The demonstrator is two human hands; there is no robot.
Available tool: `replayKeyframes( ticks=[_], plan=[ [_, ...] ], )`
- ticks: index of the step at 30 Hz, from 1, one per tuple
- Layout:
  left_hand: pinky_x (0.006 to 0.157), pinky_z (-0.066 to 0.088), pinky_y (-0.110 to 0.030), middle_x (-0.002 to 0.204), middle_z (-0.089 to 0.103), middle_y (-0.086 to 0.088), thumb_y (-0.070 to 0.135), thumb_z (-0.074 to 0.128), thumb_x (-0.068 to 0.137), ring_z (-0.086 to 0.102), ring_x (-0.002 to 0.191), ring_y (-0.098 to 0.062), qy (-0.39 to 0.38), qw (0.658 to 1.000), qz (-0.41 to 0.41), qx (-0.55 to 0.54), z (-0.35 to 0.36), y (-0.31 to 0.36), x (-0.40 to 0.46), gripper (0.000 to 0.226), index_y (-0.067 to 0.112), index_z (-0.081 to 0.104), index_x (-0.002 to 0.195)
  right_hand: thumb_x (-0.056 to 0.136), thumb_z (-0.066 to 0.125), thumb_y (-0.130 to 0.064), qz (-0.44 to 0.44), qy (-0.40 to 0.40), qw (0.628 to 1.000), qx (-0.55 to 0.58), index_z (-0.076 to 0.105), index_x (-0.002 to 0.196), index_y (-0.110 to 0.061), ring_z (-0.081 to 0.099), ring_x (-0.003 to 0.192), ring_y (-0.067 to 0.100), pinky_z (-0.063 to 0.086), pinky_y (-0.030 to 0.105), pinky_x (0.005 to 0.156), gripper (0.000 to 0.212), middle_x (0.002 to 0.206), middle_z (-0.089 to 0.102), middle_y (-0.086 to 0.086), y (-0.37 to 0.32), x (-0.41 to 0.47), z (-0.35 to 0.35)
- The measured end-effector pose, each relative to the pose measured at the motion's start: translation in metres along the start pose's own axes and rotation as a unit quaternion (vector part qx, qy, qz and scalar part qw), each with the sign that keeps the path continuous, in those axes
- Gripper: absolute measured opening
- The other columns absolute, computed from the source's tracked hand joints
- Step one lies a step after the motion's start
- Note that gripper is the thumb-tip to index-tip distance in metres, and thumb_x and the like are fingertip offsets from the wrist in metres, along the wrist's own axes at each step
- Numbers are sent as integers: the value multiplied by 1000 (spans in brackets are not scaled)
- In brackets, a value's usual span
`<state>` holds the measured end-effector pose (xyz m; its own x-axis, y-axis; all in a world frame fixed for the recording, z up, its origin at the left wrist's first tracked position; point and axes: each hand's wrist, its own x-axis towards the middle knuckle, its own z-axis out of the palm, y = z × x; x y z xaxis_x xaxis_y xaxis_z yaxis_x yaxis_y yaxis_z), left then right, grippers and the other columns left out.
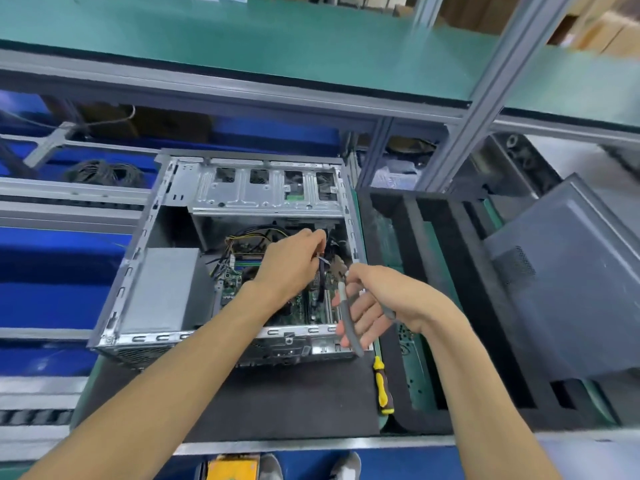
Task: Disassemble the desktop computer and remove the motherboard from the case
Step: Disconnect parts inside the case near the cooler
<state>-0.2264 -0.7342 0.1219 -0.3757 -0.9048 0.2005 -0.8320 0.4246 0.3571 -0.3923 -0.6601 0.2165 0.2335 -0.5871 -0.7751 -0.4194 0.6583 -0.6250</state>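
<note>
Inside the open case (145, 237), the left hand (291, 261) pinches a cable (323, 265) taut so the pliers (346, 306) grasped in the right hand (370, 303) can cut it.

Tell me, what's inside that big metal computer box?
Inside the case you can see a green motherboard, coloured wires and a grey box. The left hand and the right hand with its pliers hide the middle.
</note>
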Motion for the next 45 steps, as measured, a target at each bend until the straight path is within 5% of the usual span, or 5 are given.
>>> replayKeyframes(
  ticks=[9, 15, 29, 36, 45],
  plan=[
    [55, 37, -29, 90, 50, 6, 25, 56, 88, 52, 82, -18, 22, 998, 52, 36, -3, -2, 0, 8, 23, 52, 95, 98, 29, -31, -18, 12, 1000, 10, 57, 119, 1, 75, 78, 39, 59, 32, 55, 47, 90, 74, 27, -3, 2, -12],
    [80, 37, -36, 98, 41, 0, 46, 67, 80, 42, 94, -22, -31, 989, 80, 123, 10, 6, 6, 39, 22, 63, 111, 100, 29, -31, -50, 33, 998, 17, 57, 120, 0, 74, 80, 42, 64, 42, 68, 46, 88, 74, 25, -4, -4, -20],
    [76, 32, -36, 98, 42, -5, 24, 65, 70, 40, 91, -26, -26, 978, 71, 193, 6, 12, 2, 21, 13, 55, 85, 101, 29, -32, -78, 55, 995, 27, 58, 118, -2, 75, 78, 39, 62, 36, 60, 45, 86, 75, 22, -3, -2, -21],
    [58, 34, -29, 73, 45, 8, 40, 51, 101, 46, 66, -13, 74, 997, 16, -10, -12, 9, 3, 35, 19, 59, 73, 103, 28, -34, -81, 46, 995, 37, 57, 119, -1, 75, 77, 39, 61, 34, 56, 46, 86, 75, 23, 0, -3, -17],
    [55, 27, -34, 54, 41, -2, 35, 44, 105, 40, 53, -20, -34, 989, -93, -110, -29, -27, -7, 51, 9, 40, 61, 100, 29, -34, -44, 7, 999, -1, 58, 117, -3, 75, 77, 38, 62, 39, 63, 46, 87, 75, 23, -8, 10, -2]
  ],
)
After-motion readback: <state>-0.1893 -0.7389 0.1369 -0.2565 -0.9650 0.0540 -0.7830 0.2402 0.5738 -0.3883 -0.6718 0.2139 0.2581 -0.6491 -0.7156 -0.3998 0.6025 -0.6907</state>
